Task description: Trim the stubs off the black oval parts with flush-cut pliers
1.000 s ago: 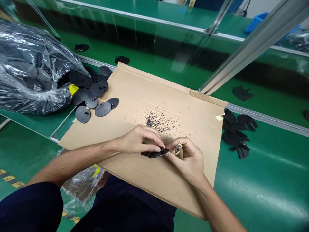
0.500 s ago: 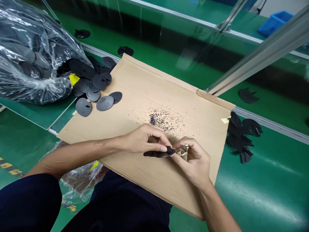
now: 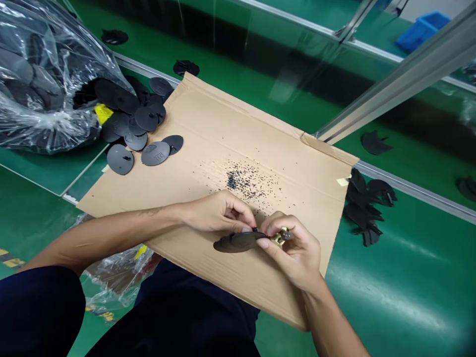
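So I'm pinching the black disc point(image 3: 240, 243) at lower centre with my left hand point(image 3: 215, 212), probably steadying it, while my right hand point(image 3: 295, 249) is clutching a small metal tool point(image 3: 284, 235) beside its edge, above the cardboard point(image 3: 208, 119).

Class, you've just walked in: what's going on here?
A person's left hand holds a dark disc above a cardboard sheet, while the right hand touches the disc's edge and grips a partly hidden tool. Black specks lie scattered on the sheet. More discs lie by a clear plastic bag; dark pieces are piled beyond the sheet's right edge.
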### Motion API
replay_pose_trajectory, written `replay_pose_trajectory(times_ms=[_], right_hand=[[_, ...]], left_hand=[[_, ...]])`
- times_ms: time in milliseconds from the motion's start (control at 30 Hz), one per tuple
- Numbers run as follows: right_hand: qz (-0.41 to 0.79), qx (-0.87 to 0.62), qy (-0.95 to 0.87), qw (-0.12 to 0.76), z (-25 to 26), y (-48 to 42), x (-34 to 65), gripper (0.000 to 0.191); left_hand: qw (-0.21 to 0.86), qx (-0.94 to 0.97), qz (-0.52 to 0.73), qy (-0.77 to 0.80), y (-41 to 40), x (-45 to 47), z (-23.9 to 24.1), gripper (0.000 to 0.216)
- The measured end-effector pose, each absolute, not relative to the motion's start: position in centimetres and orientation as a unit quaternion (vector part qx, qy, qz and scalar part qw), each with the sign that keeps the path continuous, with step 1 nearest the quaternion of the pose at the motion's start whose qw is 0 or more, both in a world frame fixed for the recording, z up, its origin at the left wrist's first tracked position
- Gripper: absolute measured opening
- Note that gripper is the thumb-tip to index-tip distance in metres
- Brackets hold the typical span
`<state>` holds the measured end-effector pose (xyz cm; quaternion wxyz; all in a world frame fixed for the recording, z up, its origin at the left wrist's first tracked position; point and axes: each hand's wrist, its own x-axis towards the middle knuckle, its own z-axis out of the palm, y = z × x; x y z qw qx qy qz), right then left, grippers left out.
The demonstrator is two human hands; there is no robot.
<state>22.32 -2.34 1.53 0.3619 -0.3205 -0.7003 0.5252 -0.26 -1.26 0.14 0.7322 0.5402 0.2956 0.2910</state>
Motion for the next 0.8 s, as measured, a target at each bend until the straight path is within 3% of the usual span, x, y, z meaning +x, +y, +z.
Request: replay_pose_trajectory(times_ms=[233, 567, 800], right_hand=[[0.509, -0.299, -0.721, 0.362, 2.0, -2.1, 22.4, 0.007], [0.495, -0.263, -0.745, 0.362, 1.7, -1.6, 22.6, 0.006], [0.594, -0.220, -0.705, 0.318, 1.6, -1.3, 22.6, 0.017]], left_hand=[[0.749, 0.550, 0.263, 0.259, -1.2, -0.7, 0.2, 0.016], [0.674, 0.628, 0.285, 0.266, -1.4, -0.5, 0.6, 0.012], [0.667, 0.663, 0.237, 0.243, -1.3, -1.0, 1.2, 0.012]])
